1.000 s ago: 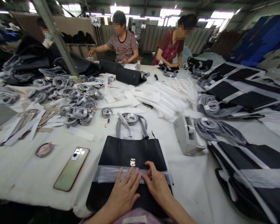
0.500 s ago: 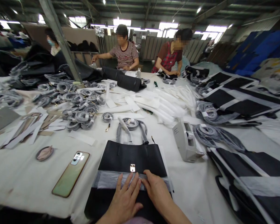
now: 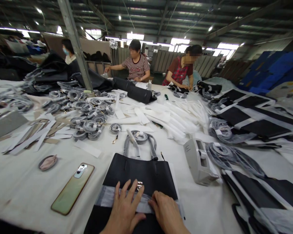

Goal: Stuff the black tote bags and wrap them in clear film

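Note:
A black handbag (image 3: 139, 167) lies flat before me, its two wrapped handles (image 3: 153, 146) pointing away. Across its front runs a translucent grey protective strip (image 3: 106, 196), just below a shiny metal clasp (image 3: 140, 185). My left hand (image 3: 127, 206) rests on the strip with fingers spread, the fingertips beside the clasp. On the strip's right part, my right hand (image 3: 166, 209) has its fingers curled in and the thumb close to them; whatever may be between them is hidden. A coiled wrapped strap (image 3: 139, 137) lies between the handles.
A phone (image 3: 73, 188) and a small round dish (image 3: 48, 162) lie left. A grey tape dispenser (image 3: 197, 162) stands right, near stacked black bags (image 3: 261, 120). Coiled straps (image 3: 91, 125), paper strips (image 3: 42, 131) and white padding strips (image 3: 171, 115) cover the middle. Two people work across the table.
The view has tilted upward, so the table sits lower. My left hand has shifted up the bag toward the clasp. My right hand's fingers have curled in more.

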A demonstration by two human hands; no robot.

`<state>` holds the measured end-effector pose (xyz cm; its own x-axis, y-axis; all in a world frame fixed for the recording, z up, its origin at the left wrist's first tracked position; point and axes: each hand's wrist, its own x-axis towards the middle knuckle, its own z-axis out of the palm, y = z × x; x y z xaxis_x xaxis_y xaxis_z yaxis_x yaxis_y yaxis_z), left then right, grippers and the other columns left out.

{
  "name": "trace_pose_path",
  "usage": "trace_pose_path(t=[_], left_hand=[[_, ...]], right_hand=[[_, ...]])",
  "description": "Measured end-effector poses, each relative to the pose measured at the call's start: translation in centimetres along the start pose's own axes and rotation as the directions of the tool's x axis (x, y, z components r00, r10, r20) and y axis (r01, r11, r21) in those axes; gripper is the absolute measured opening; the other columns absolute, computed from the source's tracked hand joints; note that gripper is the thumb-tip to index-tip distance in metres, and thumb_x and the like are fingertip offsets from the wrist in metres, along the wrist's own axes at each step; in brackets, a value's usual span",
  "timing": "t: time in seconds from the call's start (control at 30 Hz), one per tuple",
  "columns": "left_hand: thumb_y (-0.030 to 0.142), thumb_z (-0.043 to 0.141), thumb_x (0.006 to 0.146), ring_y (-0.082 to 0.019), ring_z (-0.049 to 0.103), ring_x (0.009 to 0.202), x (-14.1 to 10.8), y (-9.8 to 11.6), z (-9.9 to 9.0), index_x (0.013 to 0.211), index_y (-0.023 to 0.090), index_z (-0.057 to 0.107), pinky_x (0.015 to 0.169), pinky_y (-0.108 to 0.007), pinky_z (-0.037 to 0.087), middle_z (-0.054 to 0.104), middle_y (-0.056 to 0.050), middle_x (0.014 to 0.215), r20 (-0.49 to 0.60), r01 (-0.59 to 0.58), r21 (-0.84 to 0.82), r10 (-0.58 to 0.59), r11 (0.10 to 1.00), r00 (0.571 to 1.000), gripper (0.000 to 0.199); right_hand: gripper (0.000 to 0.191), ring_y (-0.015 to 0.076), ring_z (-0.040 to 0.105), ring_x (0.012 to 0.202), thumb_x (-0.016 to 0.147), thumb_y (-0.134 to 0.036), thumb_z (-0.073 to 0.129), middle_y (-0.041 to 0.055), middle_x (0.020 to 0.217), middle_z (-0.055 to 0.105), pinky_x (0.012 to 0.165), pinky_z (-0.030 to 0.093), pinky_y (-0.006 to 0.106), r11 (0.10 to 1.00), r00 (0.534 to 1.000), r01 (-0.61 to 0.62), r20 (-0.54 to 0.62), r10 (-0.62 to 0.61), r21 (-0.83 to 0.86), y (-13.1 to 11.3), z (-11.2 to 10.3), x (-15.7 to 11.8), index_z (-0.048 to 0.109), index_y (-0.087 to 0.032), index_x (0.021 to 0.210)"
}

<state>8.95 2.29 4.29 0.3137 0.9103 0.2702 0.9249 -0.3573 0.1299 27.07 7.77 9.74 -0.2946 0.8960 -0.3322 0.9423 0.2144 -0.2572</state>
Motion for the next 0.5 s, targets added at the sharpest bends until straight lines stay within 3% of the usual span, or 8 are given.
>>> trace_pose_path(t=[0.1, 0.2, 0.27, 0.33, 0.37, 0.4, 0.47, 0.5], left_hand=[[0.061, 0.078, 0.057, -0.039, 0.053, 0.115, 0.4, -1.1, -1.0, 0.138, 0.027, 0.042, 0.094, -0.065, 0.041, 0.054, -0.014, 0.135, 0.052, -0.107, -0.061, 0.110, 0.992, 0.993, 0.095], [0.040, 0.067, 0.080, -0.026, 0.063, 0.100, 0.6, -2.1, -2.0, 0.117, 0.027, 0.058, 0.098, -0.055, 0.044, 0.067, -0.005, 0.115, 0.056, -0.111, -0.220, 0.126, 0.969, 0.990, 0.040], [0.026, 0.052, 0.091, -0.019, 0.064, 0.094, 0.6, -3.2, -2.7, 0.105, 0.027, 0.062, 0.101, -0.048, 0.043, 0.070, -0.001, 0.102, 0.036, -0.034, -0.383, 0.052, 0.923, 0.998, 0.017], [0.027, 0.044, 0.094, -0.017, 0.065, 0.090, 0.4, -4.9, -3.5, 0.096, 0.025, 0.064, 0.095, -0.039, 0.048, 0.070, -0.001, 0.093, 0.045, 0.148, -0.555, -0.149, 0.818, 0.988, 0.020], [0.032, 0.043, 0.094, -0.018, 0.065, 0.089, 0.3, -6.0, -4.0, 0.094, 0.024, 0.064, 0.089, -0.035, 0.051, 0.070, -0.002, 0.090, 0.075, 0.274, -0.628, -0.294, 0.729, 0.953, 0.022], [0.038, 0.044, 0.093, -0.019, 0.066, 0.088, 0.3, -7.4, -4.5, 0.092, 0.023, 0.064, 0.083, -0.032, 0.052, 0.070, -0.003, 0.088, 0.106, 0.402, -0.682, -0.461, 0.611, 0.881, 0.025], [0.049, 0.048, 0.089, -0.020, 0.067, 0.087, 0.4, -10.4, -5.6, 0.094, 0.021, 0.063, 0.079, -0.031, 0.053, 0.070, -0.004, 0.088, 0.119, 0.547, -0.761, -0.755, 0.347, 0.645, 0.032], [0.052, 0.049, 0.087, -0.021, 0.066, 0.089, 0.7, -11.6, -6.2, 0.097, 0.020, 0.062, 0.082, -0.033, 0.052, 0.069, -0.005, 0.093, 0.071, 0.545, -0.799, -0.860, 0.254, 0.506, 0.035]], right_hand=[[0.022, 0.0206, 0.065, 0.072, 0.092, -0.030, 0.051, 0.0031, 0.074, 0.069, 0.060, 0.035, 0.028, 0.983, 0.999, 0.027, 0.032, -0.033, 0.181, 1.0, -1.3, 0.8, 0.064, -0.020, 0.076], [0.033, 0.0185, 0.062, 0.072, 0.091, -0.044, 0.049, 0.0036, 0.076, 0.067, 0.063, 0.038, 0.027, 0.964, 0.997, 0.080, -0.004, -0.082, 0.254, 1.7, -3.2, 1.7, 0.065, -0.020, 0.075], [0.028, 0.0211, 0.061, 0.083, 0.078, -0.047, 0.067, 0.0048, 0.090, 0.067, 0.069, 0.040, 0.027, 0.967, 0.988, 0.152, -0.016, -0.152, 0.205, 1.6, -3.9, 1.9, 0.067, -0.021, 0.089], [0.049, 0.0247, 0.060, 0.090, 0.058, -0.041, 0.083, 0.0052, 0.097, 0.067, 0.075, 0.041, 0.029, 0.971, 0.976, 0.206, 0.050, -0.213, 0.122, 1.4, -3.9, 1.8, 0.066, -0.023, 0.100], [0.049, 0.0255, 0.060, 0.089, 0.054, -0.035, 0.085, 0.0048, 0.094, 0.068, 0.076, 0.041, 0.030, 0.971, 0.968, 0.222, 0.097, -0.230, 0.086, 1.3, -3.7, 1.8, 0.067, -0.023, 0.098], [0.038, 0.0251, 0.061, 0.086, 0.056, -0.031, 0.083, 0.0039, 0.087, 0.068, 0.076, 0.041, 0.030, 0.971, 0.963, 0.228, 0.130, -0.236, 0.074, 1.5, -3.5, 1.8, 0.068, -0.023, 0.090], [0.011, 0.0223, 0.061, 0.078, 0.070, -0.030, 0.071, 0.0023, 0.074, 0.066, 0.072, 0.042, 0.029, 0.964, 0.970, 0.200, 0.106, -0.220, 0.174, 2.6, -3.4, 2.1, 0.066, -0.021, 0.073], [0.015, 0.0211, 0.061, 0.074, 0.077, -0.033, 0.062, 0.0021, 0.071, 0.065, 0.069, 0.042, 0.028, 0.945, 0.983, 0.161, 0.041, -0.180, 0.284, 3.5, -3.7, 2.4, 0.065, -0.020, 0.070]])
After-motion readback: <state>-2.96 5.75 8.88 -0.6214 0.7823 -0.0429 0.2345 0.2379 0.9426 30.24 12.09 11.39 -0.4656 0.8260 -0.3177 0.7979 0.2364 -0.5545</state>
